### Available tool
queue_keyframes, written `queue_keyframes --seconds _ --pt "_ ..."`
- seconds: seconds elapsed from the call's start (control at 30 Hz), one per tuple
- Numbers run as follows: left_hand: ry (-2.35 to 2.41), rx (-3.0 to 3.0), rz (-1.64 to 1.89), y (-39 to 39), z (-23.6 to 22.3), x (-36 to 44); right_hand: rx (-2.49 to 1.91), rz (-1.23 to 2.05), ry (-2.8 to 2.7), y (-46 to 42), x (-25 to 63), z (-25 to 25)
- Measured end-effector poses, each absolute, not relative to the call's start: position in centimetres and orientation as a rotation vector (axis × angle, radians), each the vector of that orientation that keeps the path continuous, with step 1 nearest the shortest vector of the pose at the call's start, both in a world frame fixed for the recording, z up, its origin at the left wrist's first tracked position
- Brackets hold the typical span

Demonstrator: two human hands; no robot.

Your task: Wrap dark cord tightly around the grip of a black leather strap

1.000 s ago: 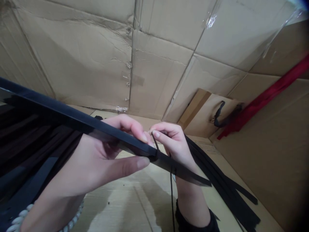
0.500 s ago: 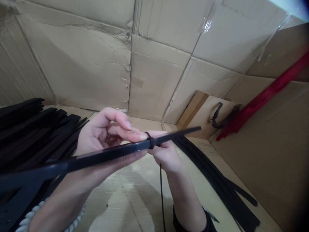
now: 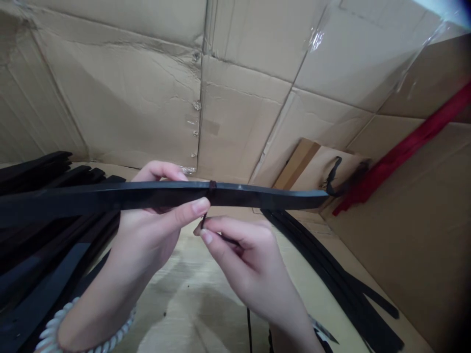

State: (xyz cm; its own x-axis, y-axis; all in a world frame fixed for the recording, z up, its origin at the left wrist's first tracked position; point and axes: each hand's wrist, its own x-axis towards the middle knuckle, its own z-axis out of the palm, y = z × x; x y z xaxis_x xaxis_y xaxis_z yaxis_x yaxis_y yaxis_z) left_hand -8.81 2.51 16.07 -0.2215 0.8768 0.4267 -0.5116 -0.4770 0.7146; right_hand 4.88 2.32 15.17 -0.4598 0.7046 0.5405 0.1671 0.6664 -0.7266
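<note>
My left hand (image 3: 154, 220) grips a long, flat black strip (image 3: 250, 194), its thumb on the near face and its fingers behind. The strip lies roughly level across the view and runs out at the left edge. A thin dark cord (image 3: 213, 186) is wound around it just right of my left thumb. Below the strip, my right hand (image 3: 243, 255) pinches the cord between thumb and forefinger. The cord's loose length (image 3: 249, 328) hangs down beneath my right hand.
Several black strips (image 3: 44, 196) are piled at the left. More black strips (image 3: 331, 274) lie at the right. A pointed metal blade (image 3: 324, 329) shows beside my right forearm. Cardboard walls (image 3: 147, 98) stand behind, with a red band (image 3: 405, 144) at the right.
The black strip has turned from edge-on and slanting to nearly level, showing its broad face. My right hand has come from behind the strip to below it, pinching the cord.
</note>
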Motion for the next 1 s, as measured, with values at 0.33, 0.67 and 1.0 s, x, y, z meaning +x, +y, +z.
queue_keyframes --seconds 0.33,0.67,1.0 --pt "0.511 0.964 1.691 2.0 16.4 -8.9 -0.647 0.317 -2.025 0.3 4.8 15.4" --pt "0.525 0.897 1.617 2.1 15.6 -9.2 -0.690 0.365 -2.107 0.4 4.7 15.3" --pt "0.451 1.000 1.586 1.9 15.5 -8.8 -0.782 0.348 -2.184 1.2 4.7 14.6"
